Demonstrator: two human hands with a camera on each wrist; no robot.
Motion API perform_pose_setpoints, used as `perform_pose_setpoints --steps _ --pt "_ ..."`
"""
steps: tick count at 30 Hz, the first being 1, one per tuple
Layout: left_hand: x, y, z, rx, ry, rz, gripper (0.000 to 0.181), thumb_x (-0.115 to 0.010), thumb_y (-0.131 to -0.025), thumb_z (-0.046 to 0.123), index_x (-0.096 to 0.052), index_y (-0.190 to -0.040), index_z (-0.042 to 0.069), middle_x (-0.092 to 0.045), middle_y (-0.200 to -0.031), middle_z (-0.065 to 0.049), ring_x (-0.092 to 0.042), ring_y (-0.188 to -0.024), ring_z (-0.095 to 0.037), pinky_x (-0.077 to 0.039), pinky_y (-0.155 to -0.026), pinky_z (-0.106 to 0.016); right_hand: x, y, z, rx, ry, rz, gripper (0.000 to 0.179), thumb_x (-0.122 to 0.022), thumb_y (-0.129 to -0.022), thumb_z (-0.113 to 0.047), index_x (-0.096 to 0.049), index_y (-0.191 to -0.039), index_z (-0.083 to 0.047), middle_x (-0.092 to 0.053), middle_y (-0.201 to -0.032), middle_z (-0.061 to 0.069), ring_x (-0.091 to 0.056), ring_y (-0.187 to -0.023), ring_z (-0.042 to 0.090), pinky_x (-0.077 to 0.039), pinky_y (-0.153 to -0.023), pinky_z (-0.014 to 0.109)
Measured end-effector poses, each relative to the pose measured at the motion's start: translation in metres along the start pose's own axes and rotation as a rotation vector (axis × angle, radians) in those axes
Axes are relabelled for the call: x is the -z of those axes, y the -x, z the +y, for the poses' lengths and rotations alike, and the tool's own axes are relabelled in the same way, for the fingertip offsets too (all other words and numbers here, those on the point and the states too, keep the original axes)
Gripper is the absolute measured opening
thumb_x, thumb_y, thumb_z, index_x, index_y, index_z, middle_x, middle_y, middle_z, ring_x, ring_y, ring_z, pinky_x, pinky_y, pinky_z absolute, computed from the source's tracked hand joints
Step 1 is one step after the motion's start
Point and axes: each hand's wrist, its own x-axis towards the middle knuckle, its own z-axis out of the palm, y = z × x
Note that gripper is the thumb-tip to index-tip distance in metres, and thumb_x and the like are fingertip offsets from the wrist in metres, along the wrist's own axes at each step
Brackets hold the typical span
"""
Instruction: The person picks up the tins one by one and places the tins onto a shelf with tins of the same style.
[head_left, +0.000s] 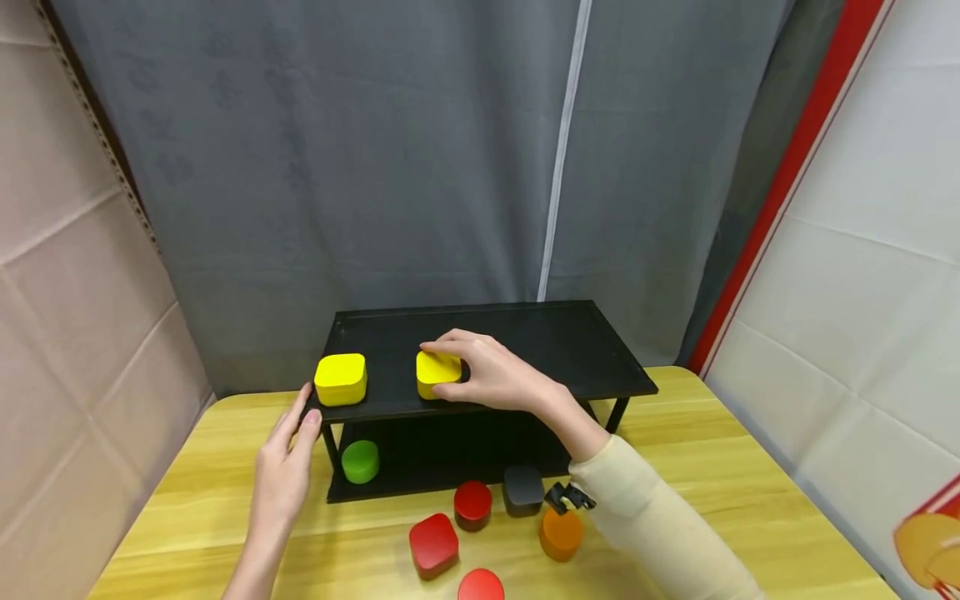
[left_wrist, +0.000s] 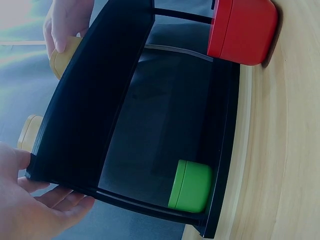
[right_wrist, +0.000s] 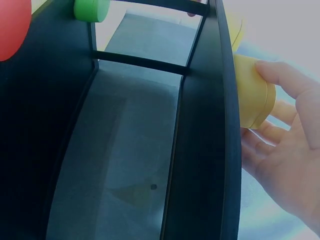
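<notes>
A two-tier black shelf [head_left: 517, 350] stands on the wooden table. My right hand [head_left: 487, 371] pinches a yellow rounded-square box [head_left: 429, 375] between thumb and fingers, on the top tier left of its middle. In the right wrist view the thumb lies along the box [right_wrist: 250, 95] and the other fingers reach behind it. My left hand [head_left: 285, 467] grips the front left corner of the shelf, thumb and fingers on either side of the edge in the left wrist view. Close to that hand, a second yellow box [head_left: 341, 380] sits at the top tier's left end.
A green round box [head_left: 361, 462] sits on the lower tier at the left. In front of the shelf are a dark grey box [head_left: 522, 492], an orange round box [head_left: 561, 535], a red round box [head_left: 473, 505], a red square box [head_left: 433, 546] and another red box [head_left: 481, 586]. A grey curtain [head_left: 420, 167] hangs behind.
</notes>
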Motion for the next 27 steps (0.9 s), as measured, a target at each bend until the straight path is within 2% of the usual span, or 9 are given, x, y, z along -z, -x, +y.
perform_pose_setpoints --steps 8,15,22,27 --pt "-0.0015 -0.0004 -0.0002 0.003 -0.007 0.000 0.054 -0.044 -0.109 0.047 -0.036 -0.160 0.031 -0.035 -0.168 -0.006 -0.031 -0.156 -0.036 -0.031 -0.123 -0.063 0.0003 -0.0019 0.0005 -0.009 0.007 -0.020 0.056 -0.073 -0.094 -0.026 -0.059 -0.147 -0.013 -0.063 -0.136 0.003 -0.057 -0.107 0.014 -0.056 -0.091 0.024" --pt "-0.0036 -0.0055 0.0039 0.003 -0.008 -0.006 0.055 -0.043 -0.108 0.051 -0.035 -0.160 0.033 -0.034 -0.168 0.000 -0.030 -0.157 -0.033 -0.031 -0.124 -0.061 0.0029 -0.0027 0.0030 -0.009 0.010 -0.016 0.057 -0.072 -0.095 -0.024 -0.056 -0.149 -0.010 -0.062 -0.137 0.006 -0.057 -0.111 0.017 -0.057 -0.098 0.029" --pt "-0.0041 -0.0074 0.0038 -0.001 -0.016 -0.017 0.056 -0.042 -0.109 0.050 -0.034 -0.161 0.031 -0.033 -0.169 -0.002 -0.030 -0.156 -0.035 -0.031 -0.124 -0.062 0.0005 -0.0051 0.0066 -0.030 0.008 -0.021 0.059 -0.073 -0.096 -0.026 -0.055 -0.150 -0.010 -0.062 -0.139 0.005 -0.057 -0.112 0.016 -0.056 -0.098 0.028" --pt "-0.0028 -0.0069 0.0020 0.007 -0.017 -0.006 0.055 -0.042 -0.109 0.050 -0.035 -0.161 0.032 -0.034 -0.168 -0.003 -0.031 -0.156 -0.035 -0.031 -0.123 -0.062 -0.0018 -0.0086 0.0061 -0.017 0.002 -0.023 0.059 -0.073 -0.096 -0.027 -0.055 -0.150 -0.009 -0.062 -0.141 0.006 -0.058 -0.112 0.016 -0.056 -0.098 0.029"
